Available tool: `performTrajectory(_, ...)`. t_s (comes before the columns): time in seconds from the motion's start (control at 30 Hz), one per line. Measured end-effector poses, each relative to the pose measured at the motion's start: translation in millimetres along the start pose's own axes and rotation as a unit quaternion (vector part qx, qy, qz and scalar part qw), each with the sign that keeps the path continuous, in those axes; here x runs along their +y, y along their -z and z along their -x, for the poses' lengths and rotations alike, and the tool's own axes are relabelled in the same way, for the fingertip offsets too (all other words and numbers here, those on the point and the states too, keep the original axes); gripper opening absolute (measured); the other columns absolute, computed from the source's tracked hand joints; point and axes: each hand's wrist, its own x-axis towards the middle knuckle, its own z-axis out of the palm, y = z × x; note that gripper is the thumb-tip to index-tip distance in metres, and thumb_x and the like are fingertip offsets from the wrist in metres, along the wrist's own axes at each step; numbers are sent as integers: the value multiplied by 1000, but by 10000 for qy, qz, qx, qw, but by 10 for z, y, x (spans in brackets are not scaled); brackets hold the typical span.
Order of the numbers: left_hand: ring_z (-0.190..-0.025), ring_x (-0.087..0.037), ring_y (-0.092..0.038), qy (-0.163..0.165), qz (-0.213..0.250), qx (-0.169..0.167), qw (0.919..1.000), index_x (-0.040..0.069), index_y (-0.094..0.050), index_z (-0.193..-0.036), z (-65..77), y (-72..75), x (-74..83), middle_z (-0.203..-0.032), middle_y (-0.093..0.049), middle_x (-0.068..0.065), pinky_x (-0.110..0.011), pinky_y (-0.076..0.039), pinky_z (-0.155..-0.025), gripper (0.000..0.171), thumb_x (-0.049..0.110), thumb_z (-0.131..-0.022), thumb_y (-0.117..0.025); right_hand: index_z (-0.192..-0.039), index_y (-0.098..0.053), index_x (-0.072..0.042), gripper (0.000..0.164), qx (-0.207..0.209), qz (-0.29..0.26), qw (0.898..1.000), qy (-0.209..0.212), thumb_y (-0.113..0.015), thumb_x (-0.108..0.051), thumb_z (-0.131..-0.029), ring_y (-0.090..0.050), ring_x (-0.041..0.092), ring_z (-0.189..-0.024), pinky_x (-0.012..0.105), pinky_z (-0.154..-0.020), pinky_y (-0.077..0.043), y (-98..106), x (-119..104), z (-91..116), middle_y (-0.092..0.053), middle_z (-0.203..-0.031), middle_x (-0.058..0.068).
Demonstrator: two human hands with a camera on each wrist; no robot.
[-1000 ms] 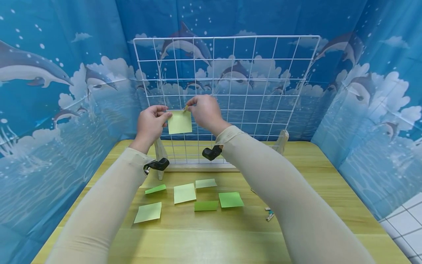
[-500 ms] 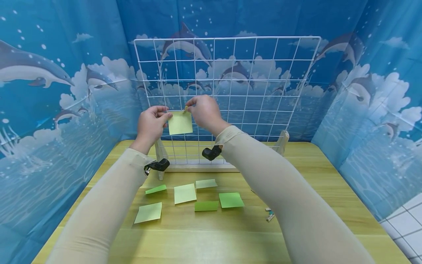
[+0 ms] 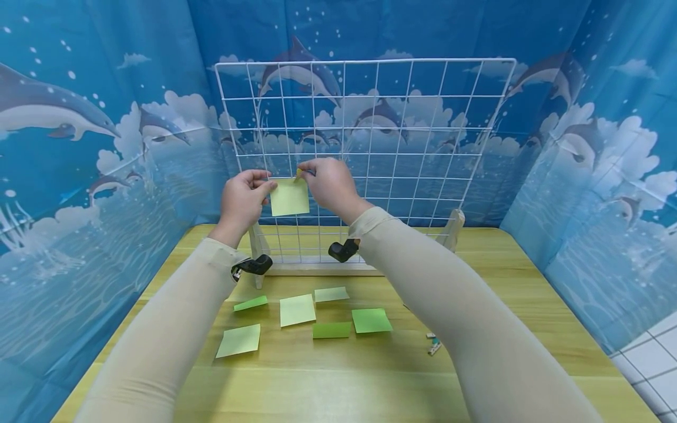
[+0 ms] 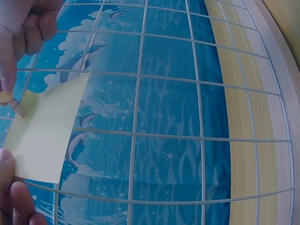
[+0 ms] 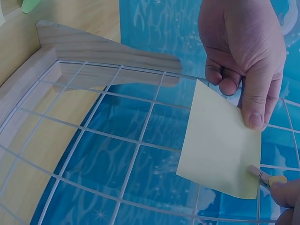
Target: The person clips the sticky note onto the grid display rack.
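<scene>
A pale yellow sticky note (image 3: 290, 198) lies upright against the white wire grid (image 3: 391, 154), its top edge near a horizontal wire. My left hand (image 3: 242, 197) pinches the note's upper left corner, thumb in front. At the upper right part of the note, my right hand (image 3: 330, 183) pinches a small wooden clothespin (image 3: 298, 174) with a yellow end. In the right wrist view the clothespin's (image 5: 260, 174) tip overlaps the note's edge by a wire. The left wrist view shows the same note (image 4: 47, 133) with the clothespin (image 4: 17, 107) at its edge.
Several green and pale yellow sticky notes (image 3: 297, 310) lie on the wooden table (image 3: 328, 388) before the grid. Small clothespins (image 3: 433, 345) lie by the right forearm, partly hidden. Wooden feet (image 3: 451, 230) hold the grid up. A blue dolphin curtain (image 3: 423, 29) hangs behind.
My right hand and wrist have shifted slightly down and right, and more of the clothespin's yellow end shows. The left hand and the note stay nearly still.
</scene>
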Motion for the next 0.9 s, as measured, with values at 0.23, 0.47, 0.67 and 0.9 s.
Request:
performTrajectory(0.23, -78, -16, -67, -50, -108, -14, 9999, 14, -71, -132, 15, 1, 26, -110, -78, -8, -30, -48, -58, 34, 34, -105, -67, -150, -61, -25, 39, -71, -236, 9994, 237, -47, -21, -113, -31, 15, -42, 27, -44, -31, 5, 72, 56, -57, -68, 8)
performTrajectory(0.47, -78, -17, -66, -100, -135, -35, 9999, 14, -71, -132, 14, 6, 30, -109, -77, -8, -30, -47, -57, 34, 34, -105, -67, -154, -56, -28, 46, -277, -456, 9984, 178, -44, -15, -112, -29, 15, -44, 27, -45, -29, 15, 97, 84, -49, -58, 7)
performTrajectory(0.67, -77, -17, -66, -112, -129, -11, 9999, 13, -72, -131, 20, 9, 29, -108, -77, -8, -30, -47, -56, 34, 34, -105, -67, -157, -52, -30, 49, -439, -605, 9971, 141, -44, -14, -112, -32, 17, -45, 28, -46, -31, 13, 95, 73, -46, -58, 6)
performTrajectory(0.9, -78, -17, -66, -75, -81, -6, 9999, 13, -72, -131, 24, 9, 20, -108, -77, -8, -29, -47, -56, 34, 34, -105, -67, -158, -51, -29, 49, -506, -763, 9956, 191, -44, -13, -112, -32, 17, -45, 29, -46, -31, -2, 106, 69, -44, -56, 4)
